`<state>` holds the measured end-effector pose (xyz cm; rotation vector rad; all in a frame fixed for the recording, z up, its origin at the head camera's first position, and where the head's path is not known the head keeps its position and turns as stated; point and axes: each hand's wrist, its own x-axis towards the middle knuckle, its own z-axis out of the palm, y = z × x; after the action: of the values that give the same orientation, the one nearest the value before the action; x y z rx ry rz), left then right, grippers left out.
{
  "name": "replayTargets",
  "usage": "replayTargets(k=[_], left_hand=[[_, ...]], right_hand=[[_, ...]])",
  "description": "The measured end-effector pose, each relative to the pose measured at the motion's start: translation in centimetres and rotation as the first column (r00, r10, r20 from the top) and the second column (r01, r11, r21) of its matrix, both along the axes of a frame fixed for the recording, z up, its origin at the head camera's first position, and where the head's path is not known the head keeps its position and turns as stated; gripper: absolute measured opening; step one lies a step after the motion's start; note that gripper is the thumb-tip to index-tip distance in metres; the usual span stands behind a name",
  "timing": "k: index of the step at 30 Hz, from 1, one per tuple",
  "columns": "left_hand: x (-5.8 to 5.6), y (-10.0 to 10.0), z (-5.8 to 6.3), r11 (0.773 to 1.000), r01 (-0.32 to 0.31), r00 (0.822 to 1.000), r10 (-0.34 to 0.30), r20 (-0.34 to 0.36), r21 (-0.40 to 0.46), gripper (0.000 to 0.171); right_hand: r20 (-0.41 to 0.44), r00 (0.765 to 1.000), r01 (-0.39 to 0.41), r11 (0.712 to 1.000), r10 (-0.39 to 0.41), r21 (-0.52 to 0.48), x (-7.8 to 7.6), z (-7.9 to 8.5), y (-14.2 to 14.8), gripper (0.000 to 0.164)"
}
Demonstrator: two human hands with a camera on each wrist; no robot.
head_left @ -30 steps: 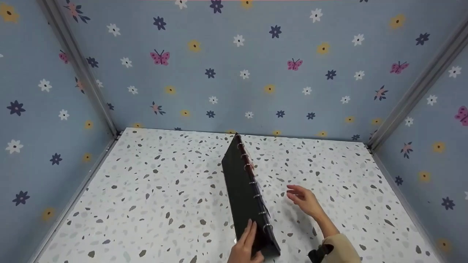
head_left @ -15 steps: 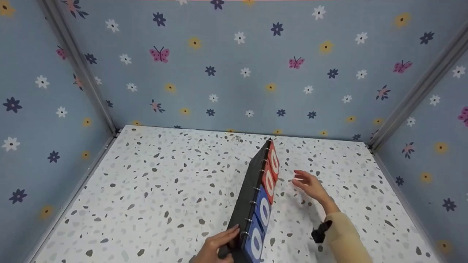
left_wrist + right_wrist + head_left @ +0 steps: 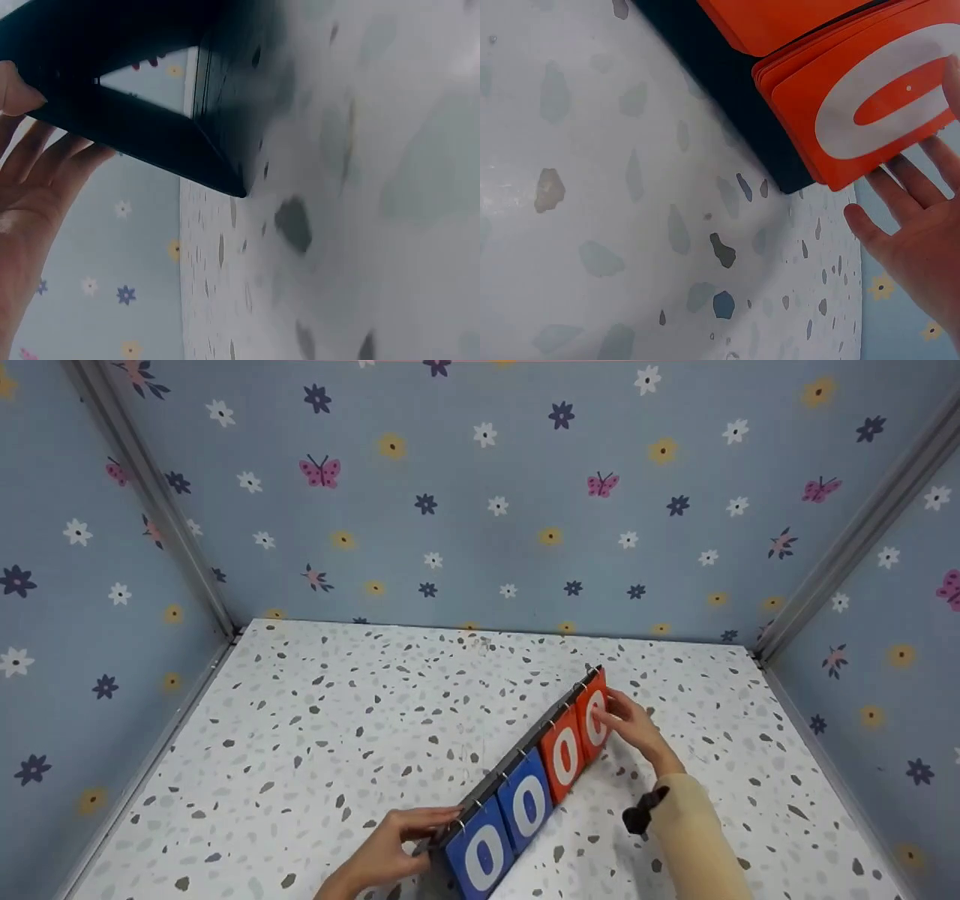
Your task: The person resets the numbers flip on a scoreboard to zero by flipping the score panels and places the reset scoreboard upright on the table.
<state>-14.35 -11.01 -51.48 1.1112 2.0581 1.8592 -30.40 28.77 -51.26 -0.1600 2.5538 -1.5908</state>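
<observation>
A tabletop flip scoreboard (image 3: 537,769) stands diagonally on the speckled tabletop, its two blue and two red cards each reading 0. Metal rings bind the cards along the top of its black folding stand. My left hand (image 3: 379,847) grips the near left end, fingers on the back and thumb at the open side. In the left wrist view the black stand (image 3: 142,135) forms a tent shape. At the far right end, my right hand (image 3: 637,735) holds the outer red card's edge, thumb on its face. Part of that 0 is covered by the thumb.
White speckled tabletop (image 3: 300,735) surrounds the scoreboard. A blue wall (image 3: 465,532) with flowers and butterflies rises behind, with side walls left and right joined by grey metal posts (image 3: 832,532). A black strap device (image 3: 643,812) sits on the right wrist.
The scoreboard has turned clockwise, so its cards now face me more. My left hand has moved left with its near end. My right hand has come onto the far end.
</observation>
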Motion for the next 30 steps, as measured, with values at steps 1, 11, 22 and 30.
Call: replayTargets(k=[1,11,22,30], left_hand=[[-0.4,-0.4,-0.3,1.000,0.002,1.000,-0.002,0.019,-0.001,0.058],[-3.2,-3.8,-0.8,0.849,-0.468,0.884,0.451,-0.126,-0.246,0.049],[0.8,0.3,-1.0,0.467,-0.884,0.468,0.884,-0.001,-0.017,0.034],[0.0,2.1,-2.4,0.539,-0.841,0.535,0.841,0.085,-0.041,0.041]], right_hand=[[0.001,1.000,0.002,1.000,-0.002,-0.005,0.1,-0.1,0.0,0.070],[-0.084,0.985,0.143,0.986,-0.150,-0.084,1.9,-1.4,-0.1,0.045],[-0.137,0.956,0.271,0.959,-0.259,0.078,5.5,-1.0,0.4,0.045],[-0.213,0.920,0.351,0.934,-0.330,0.068,8.3,-1.5,-0.2,0.036]])
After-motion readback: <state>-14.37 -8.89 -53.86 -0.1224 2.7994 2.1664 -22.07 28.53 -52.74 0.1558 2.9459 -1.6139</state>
